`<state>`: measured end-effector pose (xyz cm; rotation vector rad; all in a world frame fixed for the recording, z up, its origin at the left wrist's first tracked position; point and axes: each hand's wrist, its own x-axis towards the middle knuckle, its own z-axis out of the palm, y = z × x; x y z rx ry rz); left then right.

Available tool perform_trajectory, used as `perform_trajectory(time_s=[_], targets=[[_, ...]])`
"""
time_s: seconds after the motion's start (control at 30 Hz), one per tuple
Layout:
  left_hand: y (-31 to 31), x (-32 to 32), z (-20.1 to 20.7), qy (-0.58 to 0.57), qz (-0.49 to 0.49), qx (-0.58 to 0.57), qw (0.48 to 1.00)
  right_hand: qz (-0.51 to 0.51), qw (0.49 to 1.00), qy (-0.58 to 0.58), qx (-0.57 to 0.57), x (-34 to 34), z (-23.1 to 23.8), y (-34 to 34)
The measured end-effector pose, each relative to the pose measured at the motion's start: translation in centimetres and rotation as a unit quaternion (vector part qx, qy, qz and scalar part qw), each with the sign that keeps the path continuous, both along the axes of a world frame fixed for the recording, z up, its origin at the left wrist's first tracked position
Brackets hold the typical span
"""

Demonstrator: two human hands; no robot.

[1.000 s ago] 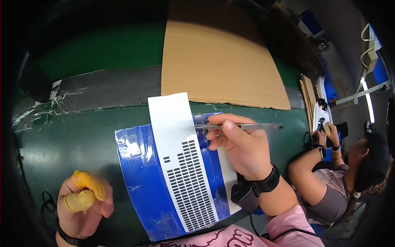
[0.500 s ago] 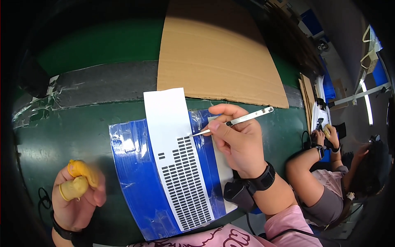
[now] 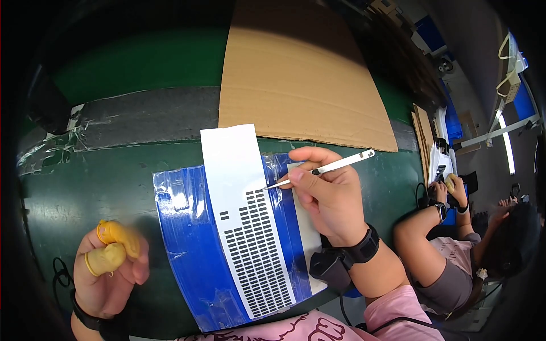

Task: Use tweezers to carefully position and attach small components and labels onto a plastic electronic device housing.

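Note:
Tweezers (image 3: 341, 163) with a white handle are pinched in my right hand (image 3: 333, 196). Their fine tip rests at the upper right of the small black rectangles on a white sticker sheet (image 3: 230, 153). That sheet lies lengthwise over a blue board (image 3: 190, 244) covered with clear tape. At the left, apart from the board, my left hand (image 3: 111, 267) is held with its fingers curled together. Yellow finger cots (image 3: 108, 258) cover two of its digits. Whatever may be between those fingertips is too small or hidden to make out.
A large cardboard sheet (image 3: 301, 85) lies beyond the board on the green table (image 3: 102, 182). A black box-like device (image 3: 331, 270) with a cable sits by my right wrist. At the right, another person (image 3: 449, 256) works with their hands at the same table.
The view has shifted very slightly. Both hands stay almost where they were, and the tweezers' tip remains at the upper right of the black rectangles.

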<state>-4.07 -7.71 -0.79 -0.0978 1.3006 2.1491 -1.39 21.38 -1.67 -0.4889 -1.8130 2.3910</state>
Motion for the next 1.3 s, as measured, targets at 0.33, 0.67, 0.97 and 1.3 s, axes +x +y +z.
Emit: perform_trajectory(time_s=[0.33,0.67,0.97,1.3], targets=[[0.0,0.0,0.0,0.003,-0.001,0.005,1.0,-0.003,1.0,0.001,0.008,0.0,-0.2,-0.1],[-0.1,0.0,0.1,-0.016,0.026,0.023,0.999,0.031,0.994,-0.001,-0.106,-0.4,-0.4,1.3],[-0.3,-1.1,0.3,0.019,-0.007,0.065,0.998,0.051,0.989,0.011,-0.136,-0.7,0.2,1.7],[-2.0,-3.1,-0.9,0.108,0.053,0.079,0.99,0.067,0.984,0.038,-0.158,0.3,-0.3,1.9]])
